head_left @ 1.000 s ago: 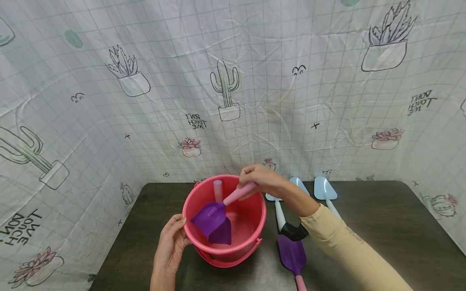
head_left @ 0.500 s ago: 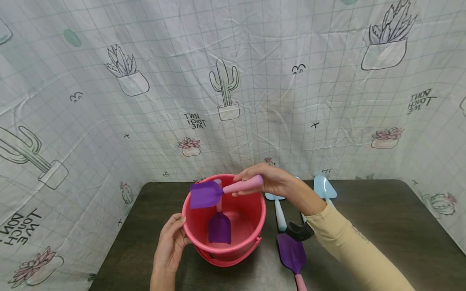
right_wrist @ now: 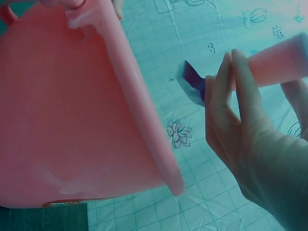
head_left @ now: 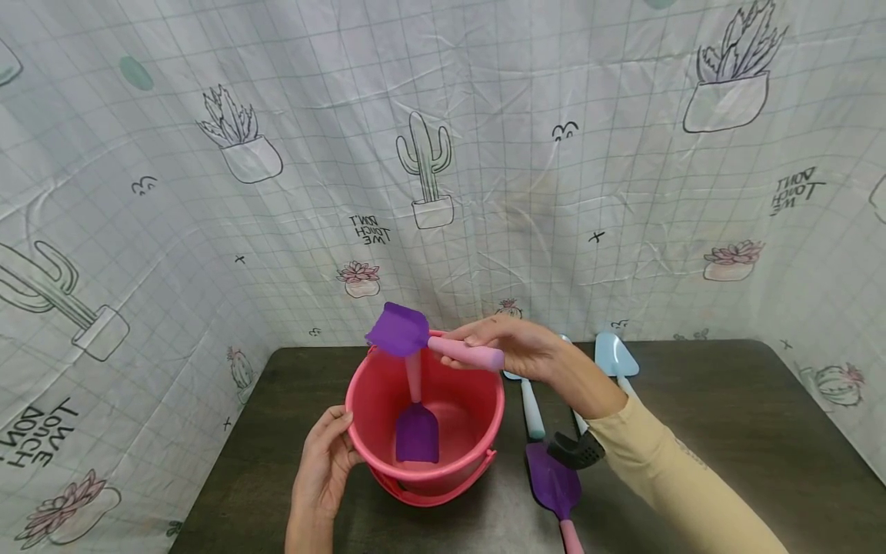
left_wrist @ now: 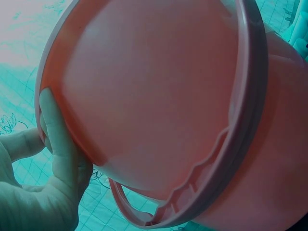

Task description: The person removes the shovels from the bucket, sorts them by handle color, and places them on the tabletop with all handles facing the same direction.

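Note:
A red bucket (head_left: pixel 457 481) stands on the dark table, its handle (left_wrist: pixel 192 192) hanging down on the near side. My left hand (head_left: pixel 327 454) grips the bucket's left rim, with the fingers around the edge in the left wrist view. Above the far part of the rim, my right hand (head_left: pixel 508 346) holds a toy shovel (head_left: pixel 465 354) by its pink handle, its purple blade pointing left. Inside the bucket a second purple shovel (head_left: pixel 418 435) leans against the far wall, blade down; the held shovel overlaps the top of its handle in the head view.
Right of the bucket, a purple shovel (head_left: pixel 554 481) with a pink handle lies on the table (head_left: pixel 727 431). Behind it are light blue shovels (head_left: pixel 616 355), partly hidden by the right arm. A patterned curtain (head_left: pixel 498 169) surrounds the table's back and sides.
My right hand has lifted the held shovel from inside the bucket to above the rim, turning its blade from downward to leftward and up. The left hand stays on the rim.

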`<state>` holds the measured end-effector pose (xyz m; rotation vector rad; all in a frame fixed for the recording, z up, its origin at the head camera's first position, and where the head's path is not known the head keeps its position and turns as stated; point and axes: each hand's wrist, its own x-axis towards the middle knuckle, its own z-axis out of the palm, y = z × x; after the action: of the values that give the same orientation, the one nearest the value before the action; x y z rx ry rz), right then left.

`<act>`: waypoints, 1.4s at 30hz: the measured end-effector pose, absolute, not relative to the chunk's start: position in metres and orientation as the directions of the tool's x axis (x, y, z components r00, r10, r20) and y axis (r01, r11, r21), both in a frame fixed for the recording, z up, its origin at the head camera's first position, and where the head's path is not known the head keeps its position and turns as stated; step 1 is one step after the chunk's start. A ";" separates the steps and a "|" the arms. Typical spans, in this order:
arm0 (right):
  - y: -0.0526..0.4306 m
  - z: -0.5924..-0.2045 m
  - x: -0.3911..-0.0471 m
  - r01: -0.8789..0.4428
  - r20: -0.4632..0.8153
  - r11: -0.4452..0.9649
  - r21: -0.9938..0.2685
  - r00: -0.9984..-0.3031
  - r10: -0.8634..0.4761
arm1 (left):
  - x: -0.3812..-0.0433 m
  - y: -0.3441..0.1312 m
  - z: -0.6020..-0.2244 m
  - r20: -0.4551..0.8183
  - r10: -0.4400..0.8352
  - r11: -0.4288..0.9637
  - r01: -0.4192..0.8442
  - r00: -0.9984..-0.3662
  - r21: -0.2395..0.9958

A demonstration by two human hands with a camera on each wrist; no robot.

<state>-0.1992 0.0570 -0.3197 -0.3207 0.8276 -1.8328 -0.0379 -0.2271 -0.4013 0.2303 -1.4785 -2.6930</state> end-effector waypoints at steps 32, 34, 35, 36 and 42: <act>0.083 -0.318 -0.181 0.470 -0.148 -0.186 -0.863 -0.586 -0.797 | -0.037 -0.227 -0.402 -0.091 -0.112 -0.558 -0.013 -0.990 0.830; 0.086 -0.317 -0.179 0.449 -0.143 -0.180 -0.875 -0.596 -0.790 | -0.037 -0.227 -0.402 -0.084 -0.111 -0.557 -0.008 -0.990 0.830; 0.087 -0.317 -0.179 0.437 -0.140 -0.176 -0.882 -0.601 -0.787 | -0.037 -0.227 -0.402 -0.080 -0.110 -0.558 -0.005 -0.991 0.830; 0.088 -0.316 -0.178 0.428 -0.137 -0.174 -0.887 -0.604 -0.785 | -0.037 -0.227 -0.402 -0.076 -0.108 -0.557 -0.003 -0.991 0.830; 0.095 -0.313 -0.175 0.411 -0.144 -0.171 -0.895 -0.631 -0.762 | -0.037 -0.227 -0.402 -0.071 -0.108 -0.557 0.002 -0.992 0.831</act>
<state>-0.1750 0.0949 -0.3133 -0.4372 1.2922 -1.8921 -0.0372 -0.2268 -0.4016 0.1744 -1.4472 -2.7126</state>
